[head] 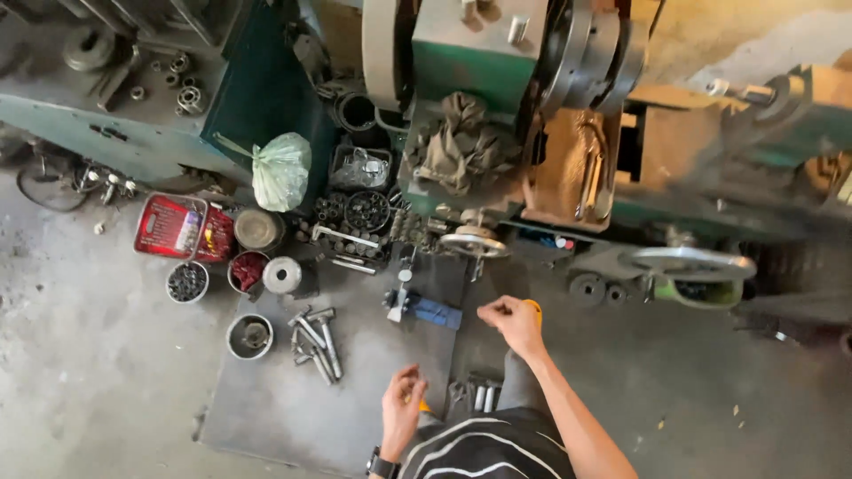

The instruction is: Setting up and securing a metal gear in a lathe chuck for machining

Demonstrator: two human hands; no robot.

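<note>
Seen from above, the left hand [402,410] hangs loosely curled over a grey mat [284,399], fingers bent inward; whether it holds anything cannot be told. The right hand [512,323] reaches forward, fingertips pinched together on something too small to identify. Just left of it lies a blue-handled tool [424,309]. Further left, loose bolts [317,342] and tins [249,336] rest. Beyond stands a green lathe [497,71], a rag [460,142] draped on it.

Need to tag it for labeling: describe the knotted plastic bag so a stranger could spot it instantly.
Start at the green lathe across the top. Left of it, above the floor clutter of tins and sockets, beside a red box, sits the plastic bag. It is the only soft, pale green, translucent thing among dark metal parts, knotted at its top.
</note>
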